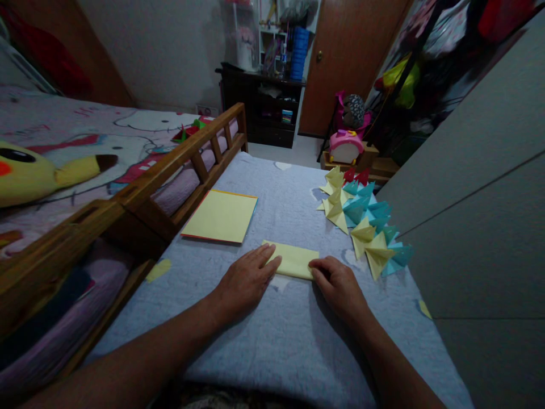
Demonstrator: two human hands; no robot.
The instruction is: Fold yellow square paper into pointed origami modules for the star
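Observation:
A yellow sheet of origami paper (pixel 294 261), folded into a narrow rectangle, lies flat on the cloth-covered surface in front of me. My left hand (pixel 249 278) rests on its left end with the fingers stretched out over the paper. At the other end, my right hand (pixel 338 282) pinches the right edge between thumb and curled fingers. Beyond my left hand is a stack of square paper (pixel 221 216), yellow on top with orange and blue edges showing beneath.
Several folded paper cranes stand along the right side, yellow ones (pixel 336 205), blue ones (pixel 360 204) and red ones (pixel 356 176). A wooden rail (pixel 179 165) borders the left, with a bed and yellow plush toy (pixel 38 176) behind it. A pale cabinet (pixel 481 187) rises on the right.

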